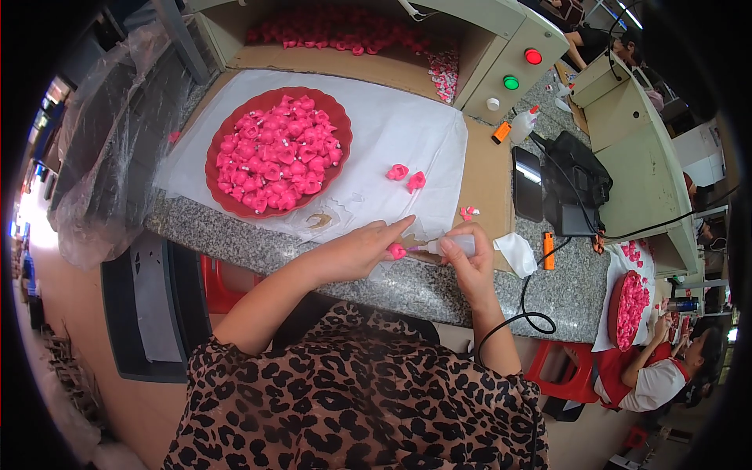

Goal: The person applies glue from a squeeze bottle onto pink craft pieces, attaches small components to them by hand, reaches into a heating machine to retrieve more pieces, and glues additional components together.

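My left hand (348, 254) pinches a small pink molded piece (397, 251) at the table's front edge, its index finger stretched out above. In my right hand (472, 270) is a small translucent squeeze bottle (460, 245), held sideways. Its thin purplish nozzle points left and meets the pink piece or lies very close to it. To the left, a red scalloped dish (345, 121) is heaped with similar pink pieces (274, 157). Two more, one pink piece (397, 171) and another pink piece (416, 182), lie on the white sheet (376, 129) beyond my hands.
Behind the sheet stands a beige cabinet (486, 23) with pink pieces inside. On the right are a phone (527, 184), a black bag (578, 180), orange lighters (548, 251), a white bottle (523, 125), a white cloth (516, 254) and a looping black cable (540, 315). A co-worker (654, 380) sits far right.
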Action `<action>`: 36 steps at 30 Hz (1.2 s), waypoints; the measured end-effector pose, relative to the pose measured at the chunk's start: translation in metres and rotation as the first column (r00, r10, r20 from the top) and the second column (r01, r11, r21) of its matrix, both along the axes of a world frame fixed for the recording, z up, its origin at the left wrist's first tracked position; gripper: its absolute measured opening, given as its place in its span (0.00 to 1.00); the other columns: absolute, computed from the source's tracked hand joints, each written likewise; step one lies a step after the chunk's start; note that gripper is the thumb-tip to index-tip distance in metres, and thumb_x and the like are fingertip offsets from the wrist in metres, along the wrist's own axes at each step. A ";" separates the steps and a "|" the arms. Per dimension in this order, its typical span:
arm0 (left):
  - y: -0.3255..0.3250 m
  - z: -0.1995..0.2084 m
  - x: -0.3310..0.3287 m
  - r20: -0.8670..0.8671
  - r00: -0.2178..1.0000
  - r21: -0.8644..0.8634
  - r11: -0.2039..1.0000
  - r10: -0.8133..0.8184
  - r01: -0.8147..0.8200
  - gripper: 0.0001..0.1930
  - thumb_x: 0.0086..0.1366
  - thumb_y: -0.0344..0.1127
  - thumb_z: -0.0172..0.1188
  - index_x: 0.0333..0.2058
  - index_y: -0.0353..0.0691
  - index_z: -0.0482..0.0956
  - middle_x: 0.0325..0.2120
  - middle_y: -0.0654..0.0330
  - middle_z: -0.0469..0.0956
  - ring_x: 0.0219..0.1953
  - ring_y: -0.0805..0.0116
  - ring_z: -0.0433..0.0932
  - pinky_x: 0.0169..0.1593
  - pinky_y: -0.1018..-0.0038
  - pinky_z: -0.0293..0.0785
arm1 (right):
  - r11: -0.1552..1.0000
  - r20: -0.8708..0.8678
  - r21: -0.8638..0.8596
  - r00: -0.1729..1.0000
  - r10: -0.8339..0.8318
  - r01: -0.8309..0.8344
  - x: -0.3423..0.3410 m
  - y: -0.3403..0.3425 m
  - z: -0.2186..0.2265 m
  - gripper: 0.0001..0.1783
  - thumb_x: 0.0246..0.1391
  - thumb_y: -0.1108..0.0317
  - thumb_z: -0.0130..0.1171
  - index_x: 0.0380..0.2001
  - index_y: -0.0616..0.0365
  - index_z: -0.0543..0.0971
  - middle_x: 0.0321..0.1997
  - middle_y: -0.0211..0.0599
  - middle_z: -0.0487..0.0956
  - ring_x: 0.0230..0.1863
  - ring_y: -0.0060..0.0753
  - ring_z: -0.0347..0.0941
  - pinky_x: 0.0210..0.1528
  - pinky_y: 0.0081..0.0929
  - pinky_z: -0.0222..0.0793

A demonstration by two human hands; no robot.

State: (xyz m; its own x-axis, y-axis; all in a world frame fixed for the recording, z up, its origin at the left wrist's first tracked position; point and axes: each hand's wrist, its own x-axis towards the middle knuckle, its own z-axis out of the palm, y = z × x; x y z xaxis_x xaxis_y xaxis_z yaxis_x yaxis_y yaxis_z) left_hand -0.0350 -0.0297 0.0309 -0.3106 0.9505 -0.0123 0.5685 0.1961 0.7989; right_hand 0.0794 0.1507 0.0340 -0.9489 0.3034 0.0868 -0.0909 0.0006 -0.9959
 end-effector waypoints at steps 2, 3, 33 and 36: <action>0.000 -0.001 0.001 -0.004 1.000 -0.004 1.000 0.008 -0.008 0.29 0.57 0.28 0.48 0.56 0.35 0.49 0.32 0.45 0.67 0.37 0.51 0.68 0.41 0.65 0.63 | 1.000 0.015 0.013 1.000 -0.023 0.022 0.001 -0.002 0.003 0.08 0.47 0.71 0.54 0.29 0.61 0.67 0.26 0.30 0.67 0.26 0.19 0.64 0.28 0.16 0.61; 0.000 -0.001 0.002 0.023 0.999 0.011 1.000 0.023 -0.023 0.28 0.57 0.29 0.48 0.55 0.35 0.49 0.33 0.45 0.67 0.38 0.51 0.68 0.42 0.66 0.63 | 1.000 0.016 0.013 1.000 -0.022 0.022 0.002 -0.002 0.002 0.08 0.47 0.71 0.54 0.29 0.61 0.67 0.26 0.30 0.67 0.26 0.19 0.64 0.28 0.16 0.61; -0.002 -0.010 0.009 0.087 0.988 0.128 0.982 0.130 -0.141 0.29 0.57 0.30 0.49 0.55 0.31 0.49 0.36 0.43 0.68 0.42 0.50 0.67 0.46 0.65 0.62 | 0.970 -0.051 0.184 0.987 -0.151 0.158 0.015 -0.011 -0.006 0.10 0.47 0.70 0.55 0.29 0.63 0.67 0.27 0.34 0.67 0.27 0.22 0.64 0.29 0.17 0.59; -0.002 -0.009 0.011 0.105 0.982 0.109 0.980 0.157 -0.168 0.29 0.57 0.30 0.49 0.55 0.32 0.49 0.36 0.43 0.68 0.41 0.50 0.67 0.45 0.65 0.62 | 0.964 -0.049 0.210 0.986 -0.157 0.164 0.015 -0.011 -0.006 0.10 0.47 0.70 0.55 0.29 0.63 0.67 0.27 0.35 0.67 0.27 0.23 0.64 0.29 0.17 0.59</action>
